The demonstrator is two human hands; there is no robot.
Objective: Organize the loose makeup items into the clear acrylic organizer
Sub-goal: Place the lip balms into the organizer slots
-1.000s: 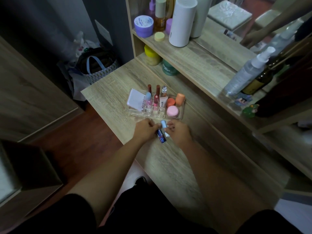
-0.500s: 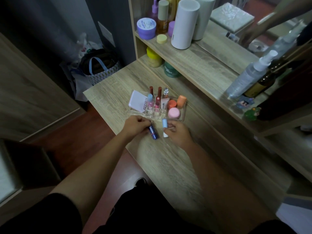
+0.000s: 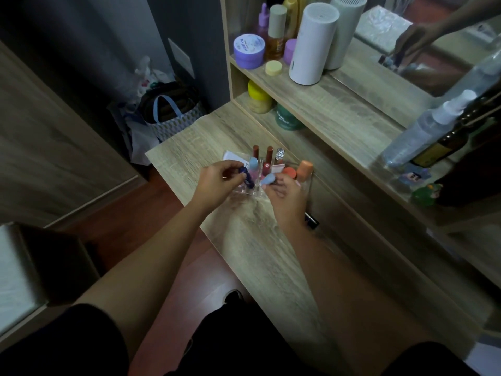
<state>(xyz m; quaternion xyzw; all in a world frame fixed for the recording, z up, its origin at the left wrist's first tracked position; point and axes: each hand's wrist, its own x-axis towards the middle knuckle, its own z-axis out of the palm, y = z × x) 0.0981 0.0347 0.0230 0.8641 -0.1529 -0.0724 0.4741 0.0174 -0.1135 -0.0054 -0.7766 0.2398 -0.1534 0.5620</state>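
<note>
The clear acrylic organizer (image 3: 307, 183) stands on the wooden desk (image 3: 244, 240) near its far edge, holding upright lipsticks (image 3: 269, 160), a white packet, an orange jar and an orange-capped tube (image 3: 305, 170). My left hand (image 3: 219, 183) is shut on a dark blue tube (image 3: 247, 178) held over the organizer's front left slots. My right hand (image 3: 287, 198) grips a light blue capped tube (image 3: 267, 179) just above the front middle slots. A small dark item (image 3: 311, 221) lies on the desk beside my right wrist.
A shelf above the desk carries a white cylinder (image 3: 311, 44), a purple jar (image 3: 249, 50), bottles and a spray bottle (image 3: 425, 131). Yellow and green jars sit under it. A mirror stands behind. A bag (image 3: 168, 112) lies on the floor at the left.
Both hands lifted from the desk in front of the organizer and moved forward over it, the left carrying the dark blue tube, the right the light blue capped tube.
</note>
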